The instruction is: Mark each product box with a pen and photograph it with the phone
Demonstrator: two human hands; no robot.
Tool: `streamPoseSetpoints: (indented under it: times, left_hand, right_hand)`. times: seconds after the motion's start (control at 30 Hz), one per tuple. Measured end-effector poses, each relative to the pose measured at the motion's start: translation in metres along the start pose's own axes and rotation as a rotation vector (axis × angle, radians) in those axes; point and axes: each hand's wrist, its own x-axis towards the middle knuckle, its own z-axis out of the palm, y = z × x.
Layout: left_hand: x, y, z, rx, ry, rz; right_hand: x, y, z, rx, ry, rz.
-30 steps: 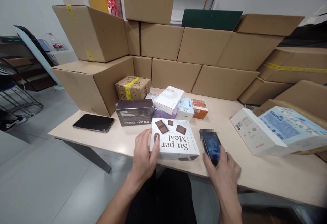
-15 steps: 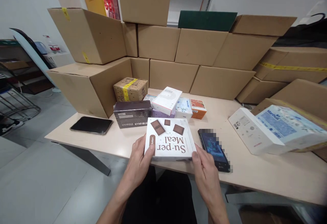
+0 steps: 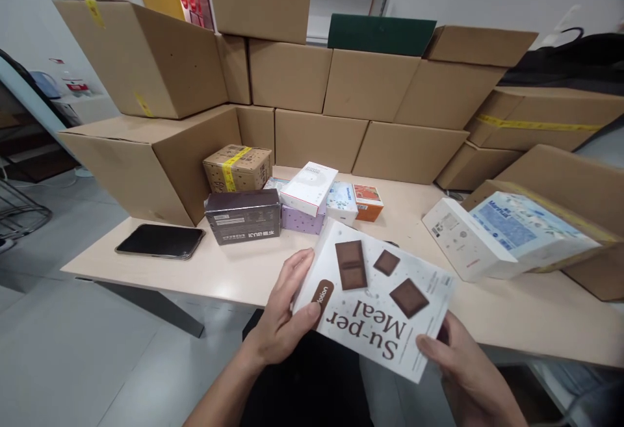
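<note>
A white carton (image 3: pixel 375 294) printed with chocolate squares and the words "Su-per Meal" is held up above the table's front edge, its print upside down to me. My left hand (image 3: pixel 287 313) grips its left end, thumb on the front face. At the lower right corner my right hand (image 3: pixel 458 355) is closed on it, thumb in front and fingers behind. The carton tilts, its right end lower. Behind it lie a dark box (image 3: pixel 244 217), a white box (image 3: pixel 310 188) resting on a purple box (image 3: pixel 302 220), a blue-white box (image 3: pixel 342 203) and an orange box (image 3: pixel 368 203).
A black phone (image 3: pixel 160 240) lies at the table's left. Stacked cardboard boxes (image 3: pixel 319 141) line the back, with a taped small carton (image 3: pixel 238 168) before them. White cartons (image 3: pixel 465 238) stand at right. The table edge (image 3: pixel 234 294) runs in front of me.
The chocolate-printed carton has come closer to me, moved right and turned so its right end dips. Both hands moved with it. It now covers most of the phone-like device on the right.
</note>
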Motion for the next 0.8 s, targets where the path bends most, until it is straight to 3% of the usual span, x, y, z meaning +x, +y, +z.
streamPoseSetpoints:
  times: [0.1,0.2,0.3,0.4,0.47,0.6,0.7,0.8]
  left_hand:
    - [0.007,-0.006,0.010,0.070,-0.062,0.004]
    - [0.010,-0.016,0.018,0.172,-0.002,-0.042]
    - [0.010,-0.030,0.028,0.261,0.121,-0.110]
    - [0.008,-0.044,0.038,0.383,0.175,-0.096]
    - [0.006,-0.049,0.044,0.487,0.177,-0.058]
    - [0.005,-0.053,0.047,0.602,0.167,-0.016]
    - [0.005,-0.053,0.045,0.613,0.149,0.000]
    - [0.005,-0.053,0.043,0.615,0.128,0.006]
  right_hand:
    - [0.003,-0.011,-0.013,0.056,0.184,-0.042]
    - [0.021,-0.028,-0.027,0.009,0.504,-0.170]
    - [0.057,-0.045,-0.041,-0.182,0.742,-0.325]
    - [0.108,-0.051,-0.054,-0.524,0.954,-0.264]
    - [0.143,-0.046,-0.058,-0.596,1.006,-0.234]
    - [0.193,-0.023,-0.056,-0.686,0.976,-0.195]
    - [0.208,-0.005,-0.051,-0.743,0.904,-0.175]
    - [0.203,0.001,-0.055,-0.811,0.812,-0.204]
